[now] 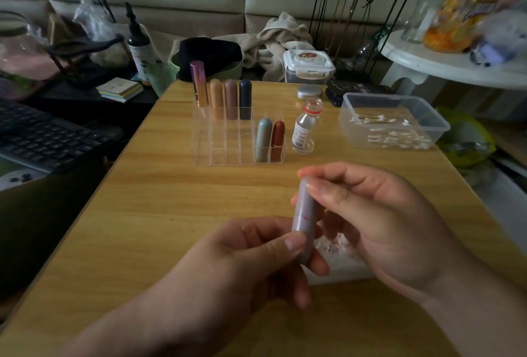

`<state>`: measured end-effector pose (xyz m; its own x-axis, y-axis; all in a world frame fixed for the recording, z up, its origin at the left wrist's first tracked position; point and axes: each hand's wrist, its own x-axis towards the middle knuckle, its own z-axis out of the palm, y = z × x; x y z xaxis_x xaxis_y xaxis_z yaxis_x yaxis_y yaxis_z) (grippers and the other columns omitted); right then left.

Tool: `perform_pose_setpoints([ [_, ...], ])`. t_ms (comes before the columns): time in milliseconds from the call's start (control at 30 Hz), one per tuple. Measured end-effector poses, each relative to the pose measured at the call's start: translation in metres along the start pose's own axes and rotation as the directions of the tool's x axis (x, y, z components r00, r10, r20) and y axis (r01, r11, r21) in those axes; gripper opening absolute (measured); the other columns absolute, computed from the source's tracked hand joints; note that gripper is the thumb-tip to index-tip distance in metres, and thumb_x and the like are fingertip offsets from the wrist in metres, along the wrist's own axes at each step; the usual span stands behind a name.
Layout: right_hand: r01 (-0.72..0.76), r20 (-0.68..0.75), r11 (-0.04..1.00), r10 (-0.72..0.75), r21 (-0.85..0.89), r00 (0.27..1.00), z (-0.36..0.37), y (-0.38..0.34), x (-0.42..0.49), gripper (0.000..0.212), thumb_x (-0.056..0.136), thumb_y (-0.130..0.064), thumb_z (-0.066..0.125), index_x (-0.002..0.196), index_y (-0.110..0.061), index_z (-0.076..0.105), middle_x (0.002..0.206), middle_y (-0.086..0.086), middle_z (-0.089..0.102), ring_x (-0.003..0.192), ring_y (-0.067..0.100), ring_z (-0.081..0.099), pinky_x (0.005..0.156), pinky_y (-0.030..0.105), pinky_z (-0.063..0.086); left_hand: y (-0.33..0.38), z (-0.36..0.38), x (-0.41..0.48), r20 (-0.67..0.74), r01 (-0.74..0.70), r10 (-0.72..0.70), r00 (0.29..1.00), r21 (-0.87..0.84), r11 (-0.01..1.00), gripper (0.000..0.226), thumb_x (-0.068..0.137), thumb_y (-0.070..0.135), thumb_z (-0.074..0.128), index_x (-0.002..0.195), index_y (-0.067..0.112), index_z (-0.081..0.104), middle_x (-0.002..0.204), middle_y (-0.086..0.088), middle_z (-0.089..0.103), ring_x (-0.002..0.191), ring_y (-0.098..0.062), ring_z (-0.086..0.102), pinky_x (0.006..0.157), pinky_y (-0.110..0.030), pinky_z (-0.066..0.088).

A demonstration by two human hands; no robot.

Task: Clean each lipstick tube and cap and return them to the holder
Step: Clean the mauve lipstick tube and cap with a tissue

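Both hands hold a greyish-lilac lipstick tube (303, 219) upright above the wooden counter (159, 214): left hand (256, 265) pinching its base, right hand (368, 214) pinching its rounded cap; a small red smear marks its middle.

Seven lipsticks (304, 215), one holder (225, 154), one glass bottle (303, 131).

I see lilac-grey lipstick (304, 219) capped, near upright, red smear mid-body, raised off worktop (159, 214). Clear holder (219, 148) behind it: six capped lipsticks (263, 140) upright.
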<state>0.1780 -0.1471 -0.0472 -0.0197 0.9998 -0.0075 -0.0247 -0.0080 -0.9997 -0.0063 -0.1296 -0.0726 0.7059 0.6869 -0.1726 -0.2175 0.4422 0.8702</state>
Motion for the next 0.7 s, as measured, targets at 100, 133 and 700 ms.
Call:
perform_pose_setpoints([
  [100, 0.032, -0.007, 0.997, -0.033, -0.066, 0.999, -0.001, -0.003, -0.002, 0.025, 0.075, -0.028, 0.073, 0.096, -0.014, 0.077, 0.084, 0.012, 0.073, 0.07, 0.012, 0.065, 0.062, 0.021, 0.049, 0.001, 0.0, 0.0, 0.007, 0.005, -0.005, 1.0, 0.048, 0.999, 0.028, 0.084, 0.022, 0.066, 0.098, -0.001, 0.071, 0.087, -0.016, 0.071, 0.061, -0.024, 0.06, 0.061, -0.029, 0.052],
  [133, 0.042, -0.016, 0.997, -0.043, -0.058, 0.999, -0.001, -0.004, -0.002, 0.025, 0.075, -0.026, 0.072, 0.095, -0.014, 0.078, 0.086, 0.013, 0.074, 0.073, 0.015, 0.066, 0.064, 0.023, 0.05, 0.001, -0.001, 0.0, 0.006, 0.009, -0.01, 1.0, 0.053, 0.999, 0.028, 0.084, 0.022, 0.067, 0.097, -0.002, 0.071, 0.087, -0.017, 0.071, 0.061, -0.024, 0.061, 0.061, -0.029, 0.052],
  [700, -0.115, -0.049, 0.968, 0.107, -0.221, 0.993, -0.016, -0.01, 0.034, 0.022, 0.088, -0.002, 0.065, 0.107, -0.008, 0.072, 0.09, 0.009, 0.076, 0.075, 0.016, 0.069, 0.065, 0.025, 0.055, 0.023, -0.011, -0.007, -0.452, -0.067, 0.076, 0.889, 0.036, 0.997, 0.029, 0.076, 0.019, 0.064, 0.099, 0.004, 0.073, 0.093, -0.019, 0.075, 0.061, -0.022, 0.061, 0.06, -0.035, 0.048],
])
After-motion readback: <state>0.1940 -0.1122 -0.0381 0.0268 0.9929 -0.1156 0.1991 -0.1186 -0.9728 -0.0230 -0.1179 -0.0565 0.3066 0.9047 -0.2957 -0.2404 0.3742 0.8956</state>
